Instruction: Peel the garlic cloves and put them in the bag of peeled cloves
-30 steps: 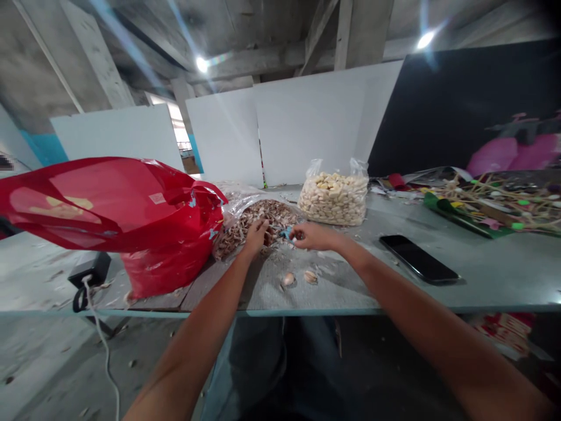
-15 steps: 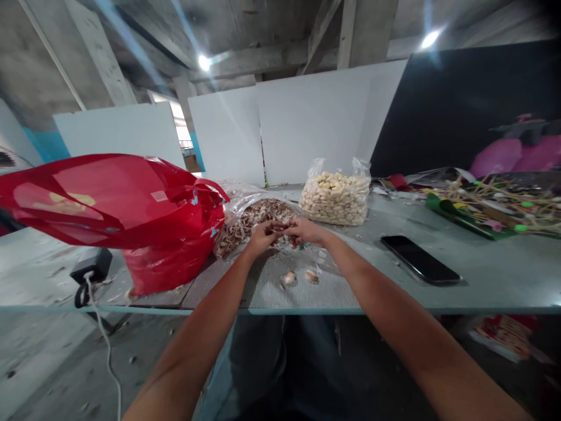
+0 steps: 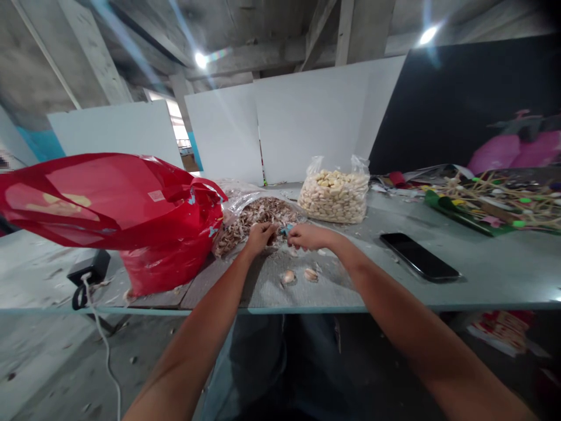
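Observation:
My left hand (image 3: 259, 235) is curled shut at the near edge of an open clear bag of brownish garlic skins (image 3: 253, 217); what its fingers pinch is too small to make out. My right hand (image 3: 307, 236) is closed beside it, gripping a small blue-handled tool (image 3: 286, 230) whose tip points toward the left hand. Two unpeeled garlic cloves (image 3: 299, 276) lie on the table just in front of both hands. A clear bag of peeled pale cloves (image 3: 335, 195) stands behind the right hand.
A large red plastic bag (image 3: 131, 216) fills the table's left side. A black phone (image 3: 418, 264) lies flat to the right. Craft sticks and coloured paper (image 3: 491, 202) clutter the far right. A black adapter with white cable (image 3: 90, 272) hangs at the left edge.
The hands came together over the skins half a second ago, then parted slightly again. The blue tool shows once more in my right hand.

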Motion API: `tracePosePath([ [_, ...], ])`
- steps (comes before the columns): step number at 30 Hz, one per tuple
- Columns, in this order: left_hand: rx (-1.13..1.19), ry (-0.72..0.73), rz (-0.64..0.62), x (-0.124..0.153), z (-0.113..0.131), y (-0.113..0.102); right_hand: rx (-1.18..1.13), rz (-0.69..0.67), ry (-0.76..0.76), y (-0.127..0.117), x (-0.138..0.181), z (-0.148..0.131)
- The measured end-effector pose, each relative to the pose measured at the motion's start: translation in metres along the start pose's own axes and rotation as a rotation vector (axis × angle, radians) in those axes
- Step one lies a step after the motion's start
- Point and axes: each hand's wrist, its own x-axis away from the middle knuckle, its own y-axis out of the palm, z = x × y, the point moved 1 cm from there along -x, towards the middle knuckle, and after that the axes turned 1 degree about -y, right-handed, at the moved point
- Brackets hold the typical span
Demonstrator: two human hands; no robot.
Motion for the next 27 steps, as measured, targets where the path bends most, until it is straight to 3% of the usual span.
tracePosePath([
  [4,0.06,-0.031,0.033,-0.001,-0.004,0.001,0.021,-0.299,0.119,0.005,0.037,-0.011],
  [6,0.05,-0.039,0.036,-0.001,-0.005,0.002,0.106,-0.337,0.164,0.011,0.048,-0.016],
  [10,0.068,-0.021,0.026,0.0,-0.003,0.002,0.161,-0.236,0.063,0.017,0.038,-0.022],
  [14,0.214,0.011,0.097,0.0,0.003,0.0,-0.07,-0.158,-0.025,0.005,0.0,-0.019],
  [18,0.323,0.01,0.216,-0.001,0.007,-0.004,-0.513,0.248,-0.101,-0.005,-0.034,-0.016],
  [19,0.343,0.013,0.238,-0.001,0.007,-0.005,-0.593,0.295,-0.113,-0.003,-0.039,-0.015],
  [22,0.417,-0.001,0.26,0.001,0.01,-0.007,-0.73,0.343,-0.118,0.008,-0.044,-0.015],
  [27,0.545,-0.057,0.185,0.004,0.015,-0.007,-0.728,0.346,-0.13,0.02,-0.038,-0.02],
])
